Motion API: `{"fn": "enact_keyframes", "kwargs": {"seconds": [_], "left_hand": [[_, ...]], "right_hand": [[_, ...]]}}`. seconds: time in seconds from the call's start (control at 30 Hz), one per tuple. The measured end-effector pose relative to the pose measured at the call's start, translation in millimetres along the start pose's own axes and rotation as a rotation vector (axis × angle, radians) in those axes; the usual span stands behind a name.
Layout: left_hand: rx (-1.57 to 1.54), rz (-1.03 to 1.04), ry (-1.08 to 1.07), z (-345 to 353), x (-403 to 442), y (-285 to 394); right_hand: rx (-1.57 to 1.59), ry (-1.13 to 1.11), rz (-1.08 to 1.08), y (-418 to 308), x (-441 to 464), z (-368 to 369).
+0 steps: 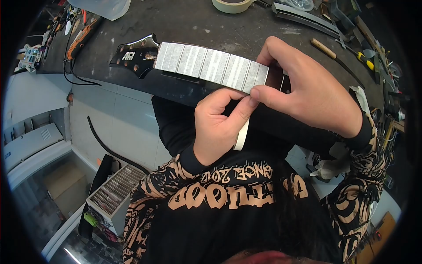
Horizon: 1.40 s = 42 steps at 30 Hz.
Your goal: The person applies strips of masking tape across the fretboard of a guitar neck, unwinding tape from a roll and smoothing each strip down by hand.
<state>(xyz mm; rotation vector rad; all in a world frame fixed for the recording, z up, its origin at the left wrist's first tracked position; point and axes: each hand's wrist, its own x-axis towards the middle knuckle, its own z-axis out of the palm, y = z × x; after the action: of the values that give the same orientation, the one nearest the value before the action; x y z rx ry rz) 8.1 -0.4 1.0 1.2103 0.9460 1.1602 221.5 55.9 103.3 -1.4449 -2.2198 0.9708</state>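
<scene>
A guitar neck with a glossy black headstock [134, 55] lies across the near edge of the bench. Pale masking tape strips [211, 66] cover its fretboard between the metal frets, and a stretch of bare dark fretboard [274, 78] shows beneath my right hand. My left hand [220, 121] is closed at the neck's near edge, thumb and index finger pinched together; a roll of masking tape [241, 137] sticks out below it, partly hidden. My right hand [314, 83] spans the neck, its index finger at the far edge and its thumb at the near edge, close to my left thumb.
Another tape roll [232, 5] sits at the back of the dark bench [176, 22]. To the right lie a wooden-handled tool [323, 47], a metal bar [305, 20] and a yellow-handled tool [365, 60]. An orange-and-black tool [81, 39] with a cable lies left. Below stands a box [116, 191].
</scene>
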Motion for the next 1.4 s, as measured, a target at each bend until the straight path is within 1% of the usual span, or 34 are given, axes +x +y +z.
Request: {"fn": "enact_keyframes", "kwargs": {"seconds": [0.1, 0.17, 0.23, 0.27, 0.3, 0.33, 0.43, 0.53, 0.63, 0.73, 0.8, 0.93, 0.97, 1.03, 1.1, 1.2, 1.27, 1.37, 1.4], "left_hand": [[0.025, 0.038, -0.029, -3.9, -1.6, -7.8], [0.038, 0.057, -0.035, -3.5, 0.0, -9.1], [0.038, 0.058, -0.028, -3.8, 4.4, -8.4], [0.051, 0.07, -0.018, -3.2, 4.4, -8.5], [0.062, 0.08, -0.008, -1.8, 3.9, -9.3], [0.075, 0.088, 0.003, -0.9, 2.8, -9.8], [0.218, 0.012, 0.066, 0.3, -5.5, -9.3], [0.171, 0.042, 0.194, 10.7, -2.2, -7.6], [0.544, 0.325, 0.2, 10.4, 4.5, -1.0], [0.74, 0.462, 0.163, 2.7, 11.0, -0.7], [0.663, 0.413, 0.137, -0.9, 10.1, 3.3], [0.398, 0.357, 0.096, -13.0, 4.2, 8.4], [0.368, 0.376, 0.032, -20.6, 3.4, 9.3], [0.315, 0.413, -0.026, -28.7, 1.0, 14.1], [0.306, 0.542, -0.152, -37.4, 6.0, 18.7], [0.355, 0.642, -0.268, -34.0, 6.8, 29.0], [0.402, 0.679, -0.313, -28.0, 7.2, 35.9], [0.386, 0.672, -0.353, -25.4, 8.1, 39.2], [0.376, 0.699, -0.373, -26.6, 10.5, 38.2]], "right_hand": [[0.161, -0.066, 0.085, 9.1, 8.1, -4.2], [0.196, -0.082, 0.162, 12.2, 11.2, -5.2], [0.07, -0.079, 0.095, 8.6, 11.3, -7.4], [0.007, 0.08, -0.055, 9.3, 3.9, 2.7], [-0.196, 0.216, -0.242, 7.8, -2.8, 8.5], [-0.275, 0.236, -0.268, -1.6, -10.3, 9.3], [-0.486, 0.246, -0.327, -11.0, -15.1, 11.7], [-0.631, 0.264, -0.37, -14.4, -14.0, 16.0], [-0.74, 0.327, -0.42, -8.9, -13.2, 24.4], [-0.846, 0.317, -0.414, -11.4, -12.7, 28.8], [-0.873, 0.291, -0.374, -14.0, -11.4, 28.5], [-0.823, 0.305, -0.302, -16.2, -6.0, 32.8], [-0.792, 0.316, -0.299, -17.1, -6.5, 30.9], [-0.709, 0.332, -0.296, -25.4, -11.8, 21.5], [-0.512, 0.249, -0.269, -37.0, -22.0, 10.2], [-0.048, 0.018, -0.139, -42.5, -39.6, 5.5], [0.236, -0.061, -0.036, -36.8, -46.5, 13.3], [0.386, -0.11, 0.023, -35.0, -49.2, 12.1], [0.421, -0.135, 0.047, -36.3, -48.4, 8.5]]}}
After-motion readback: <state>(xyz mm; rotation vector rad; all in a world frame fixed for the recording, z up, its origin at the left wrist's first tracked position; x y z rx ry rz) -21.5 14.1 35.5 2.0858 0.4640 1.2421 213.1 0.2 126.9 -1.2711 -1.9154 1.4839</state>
